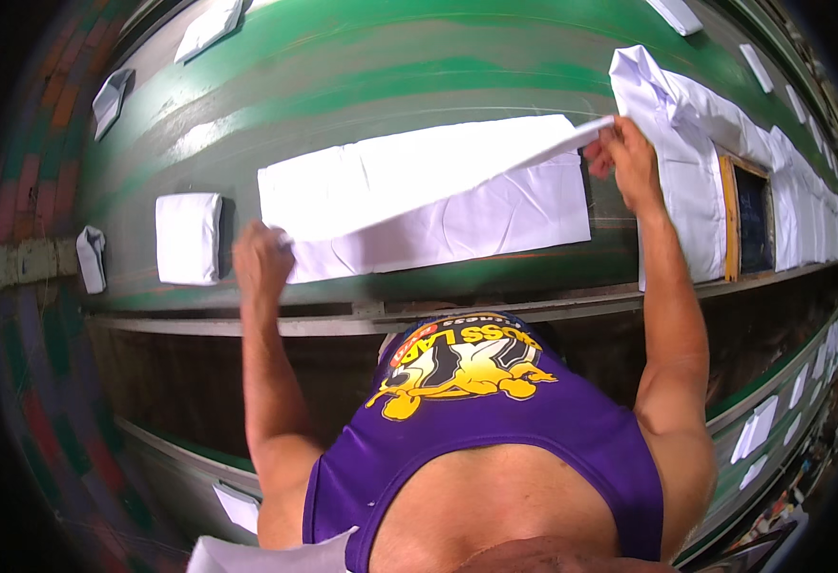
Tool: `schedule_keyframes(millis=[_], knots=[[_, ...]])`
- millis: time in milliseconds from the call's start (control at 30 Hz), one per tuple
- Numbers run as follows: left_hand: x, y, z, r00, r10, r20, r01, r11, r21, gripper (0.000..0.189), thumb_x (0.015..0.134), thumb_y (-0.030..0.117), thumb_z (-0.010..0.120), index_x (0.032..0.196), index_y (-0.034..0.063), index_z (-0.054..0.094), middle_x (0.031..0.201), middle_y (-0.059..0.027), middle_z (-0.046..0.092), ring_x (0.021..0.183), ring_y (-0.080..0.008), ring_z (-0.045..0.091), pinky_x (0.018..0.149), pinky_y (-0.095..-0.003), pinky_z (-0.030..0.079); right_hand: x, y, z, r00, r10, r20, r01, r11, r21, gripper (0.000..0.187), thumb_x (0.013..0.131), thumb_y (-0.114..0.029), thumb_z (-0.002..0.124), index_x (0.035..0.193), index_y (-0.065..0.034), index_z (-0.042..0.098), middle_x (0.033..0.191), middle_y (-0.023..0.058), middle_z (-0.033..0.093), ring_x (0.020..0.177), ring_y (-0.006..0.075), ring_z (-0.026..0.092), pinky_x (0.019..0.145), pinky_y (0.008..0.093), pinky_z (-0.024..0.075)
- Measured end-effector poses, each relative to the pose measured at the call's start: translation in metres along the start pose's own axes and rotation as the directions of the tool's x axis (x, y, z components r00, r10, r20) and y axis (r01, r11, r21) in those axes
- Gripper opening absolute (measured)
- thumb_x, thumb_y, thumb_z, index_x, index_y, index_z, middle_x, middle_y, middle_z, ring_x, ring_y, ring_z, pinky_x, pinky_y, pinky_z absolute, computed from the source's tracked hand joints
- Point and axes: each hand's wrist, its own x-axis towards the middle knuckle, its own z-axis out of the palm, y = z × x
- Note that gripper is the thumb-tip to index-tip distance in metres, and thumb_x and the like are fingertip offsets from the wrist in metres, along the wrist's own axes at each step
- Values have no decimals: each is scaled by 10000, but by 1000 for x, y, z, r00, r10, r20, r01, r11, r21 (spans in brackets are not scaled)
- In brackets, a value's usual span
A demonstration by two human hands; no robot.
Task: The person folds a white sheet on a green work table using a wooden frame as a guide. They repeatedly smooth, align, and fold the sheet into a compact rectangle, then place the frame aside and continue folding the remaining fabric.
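Note:
A white cloth [419, 179] lies stretched lengthwise across the green table in front of me, partly folded over itself. My left hand [263, 261] grips the near left corner of its upper layer. At the other end, my right hand [626, 161] pinches the far right corner and holds it raised above the surface. The lifted edge runs taut and slanting between both hands. Below that edge, the creased lower layer rests flat on the table. A folded white cloth bundle [188, 238] sits just left of my left hand.
Heaped white cloth [684, 122] lies right of my right hand, beside a wood-framed dark board [752, 215]. More folded white pieces [208, 29] rest along the far side of the green table [390, 79]. A metal rail [319, 327] edges its near side. Behind me runs another table with folded pieces [754, 430].

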Motion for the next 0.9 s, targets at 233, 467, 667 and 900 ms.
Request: schedule_keyframes(millis=[233,467,667,900], knots=[[150,6,-50,824,-74,-562,211,961,182,566,844,282,844,1369,176,664,1212,-115,713,1129,-317,670,938,-459,503,119,-43,47,857,-400,-325,460,878,132,507,1054,-320,624,1454,-19,546,1215,167,743,1009,245,719,921,353,560],[58,34,82,993,-119,-7,105,901,-421,601,764,158,834,1337,95,663,1346,-181,661,1314,-391,577,1097,-540,425,58,97,71,855,-438,278,502,563,-656,795,837,-335,841,1522,-85,525,1540,175,538,1347,325,573,1123,447,443],[115,48,61,904,41,425,122,928,-351,681,711,162,768,1375,142,622,1332,-108,692,1338,-328,581,1120,-607,354,62,48,92,936,-109,333,340,519,-784,833,742,-381,866,1462,-91,565,1469,194,592,1393,373,527,1141,481,418],[103,26,45,768,49,639,103,975,-198,677,675,299,880,1299,140,669,1217,-148,742,1171,-366,680,1000,-526,506,43,66,42,879,23,476,404,496,-769,595,734,-248,838,1259,-15,681,1235,261,707,1174,442,658,1008,493,527]])
